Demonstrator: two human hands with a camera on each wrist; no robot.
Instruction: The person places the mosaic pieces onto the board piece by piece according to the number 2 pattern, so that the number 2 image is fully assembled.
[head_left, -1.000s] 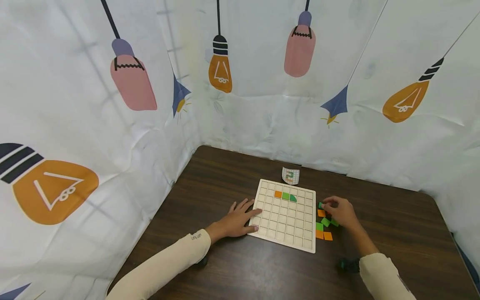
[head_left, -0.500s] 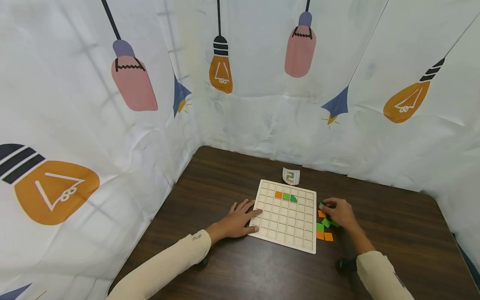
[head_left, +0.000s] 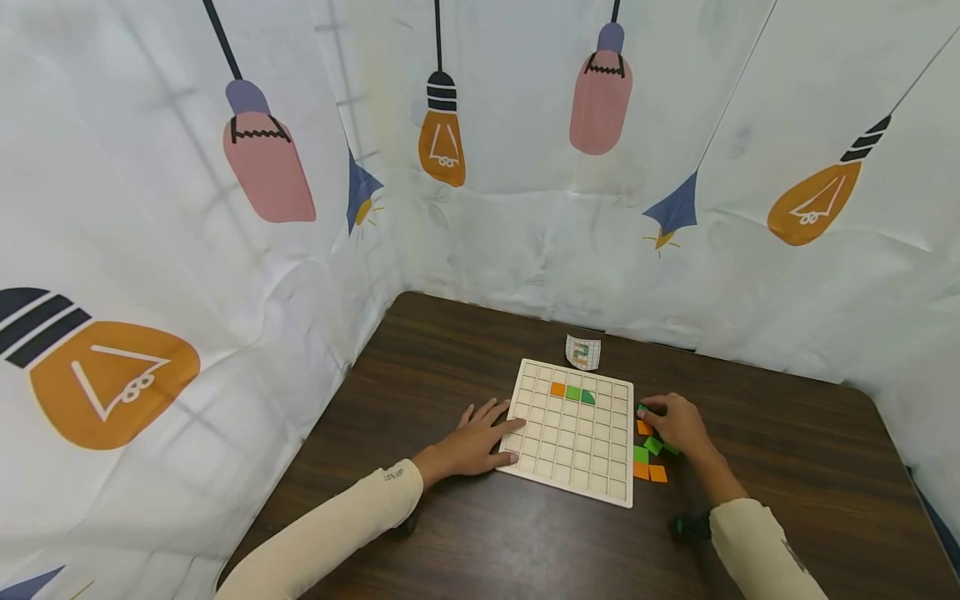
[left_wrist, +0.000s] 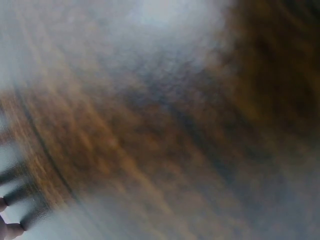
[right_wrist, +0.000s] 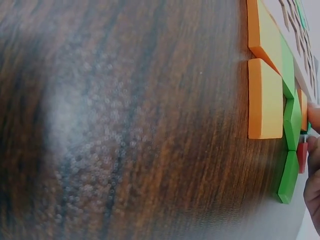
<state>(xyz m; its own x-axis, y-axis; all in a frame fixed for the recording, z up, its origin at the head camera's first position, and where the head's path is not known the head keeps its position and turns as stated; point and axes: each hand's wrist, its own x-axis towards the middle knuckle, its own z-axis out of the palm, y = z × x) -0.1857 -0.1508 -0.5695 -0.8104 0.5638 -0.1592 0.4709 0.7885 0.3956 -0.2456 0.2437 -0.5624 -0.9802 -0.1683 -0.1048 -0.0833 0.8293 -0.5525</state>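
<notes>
A pale square board [head_left: 570, 487] with a grid of shallow cells lies on the table. One orange square tile [head_left: 557, 389], a light green tile [head_left: 573, 392] and a dark green tile with a curved side [head_left: 588, 397] sit in a row in its upper cells. My left hand [head_left: 471, 443] rests with spread fingers on the board's left edge. Beyond the right edge, my right hand [head_left: 677, 421] pinches a small dark green tile [head_left: 642, 411] between thumb and fingers. That hand shows only partly at the right wrist view's edge.
Loose orange tiles [right_wrist: 270, 100], green tiles [right_wrist: 288, 175] and a red piece [right_wrist: 302, 157] lie beside the board, under and near the right hand. A small card with a printed grid pattern [head_left: 582, 352] stands behind the board. White printed sheeting [head_left: 525, 233] borders the dark wooden table [head_left: 450, 350].
My right hand stays at the dark green tile with only slight finger movement, its forearm shifting a little to the left. The left hand and the board have not visibly moved.
</notes>
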